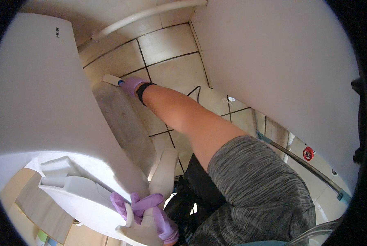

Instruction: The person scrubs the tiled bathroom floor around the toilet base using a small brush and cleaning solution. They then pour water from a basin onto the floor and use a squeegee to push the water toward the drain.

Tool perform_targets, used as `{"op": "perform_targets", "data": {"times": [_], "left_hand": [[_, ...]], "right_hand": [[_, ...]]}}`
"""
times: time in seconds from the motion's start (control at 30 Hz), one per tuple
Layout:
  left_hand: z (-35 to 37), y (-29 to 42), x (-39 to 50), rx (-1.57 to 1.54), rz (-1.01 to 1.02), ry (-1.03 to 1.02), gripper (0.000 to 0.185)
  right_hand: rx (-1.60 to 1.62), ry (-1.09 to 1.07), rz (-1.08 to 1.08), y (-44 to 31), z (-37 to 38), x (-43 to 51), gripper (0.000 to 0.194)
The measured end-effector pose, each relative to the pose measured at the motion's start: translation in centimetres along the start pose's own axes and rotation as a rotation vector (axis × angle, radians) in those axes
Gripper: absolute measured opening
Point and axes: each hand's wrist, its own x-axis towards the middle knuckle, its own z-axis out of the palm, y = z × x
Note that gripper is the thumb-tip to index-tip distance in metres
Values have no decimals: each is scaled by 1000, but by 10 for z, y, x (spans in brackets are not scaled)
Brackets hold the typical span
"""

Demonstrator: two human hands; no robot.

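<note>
My right hand (132, 85), in a purple glove with a black band at the wrist, reaches far forward and low. It grips a white tool with a blue collar, which looks like a small brush (111, 80). The tool's white end is beside the shadowed base (122, 117) of a large white fixture, apparently a toilet (48, 92). Whether it touches is unclear. Close to me, my left hand (162, 215), also purple-gloved, holds a white spray bottle (163, 172) around its neck and trigger. Beside these fingers is a white moulded part (78, 193) with a slot.
Cream floor tiles (174, 70) with dark grout lie ahead. A white pipe (146, 13) runs along the far wall. At right stand a white panel (276, 55), a metal bar with teal ends (303, 166) and a red valve handle (308, 153). A dark cable (195, 89) loops on the floor.
</note>
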Motion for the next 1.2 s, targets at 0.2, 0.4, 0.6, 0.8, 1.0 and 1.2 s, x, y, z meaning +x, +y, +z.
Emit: {"op": "perform_targets", "data": {"times": [0.2,0.4,0.6,0.8,1.0,1.2], "left_hand": [[2,2,3,-28,25,14,13],[2,0,2,6,46,-7,11],[6,3,-1,-58,25,75,3],[1,-5,-5,-285,-149,-19,4],[5,-11,-7,34,26,-8,14],[7,-10,-8,-32,-41,23,19]], "right_hand": [[67,-131,58,22,0,-82,49],[-214,-126,-159,20,-5,-94,46],[-347,-242,-222,13,14,-127,46],[-256,-55,-187,8,0,-116,51],[-431,-316,-264,19,16,-123,52],[31,-253,-84,10,41,-106,51]]}}
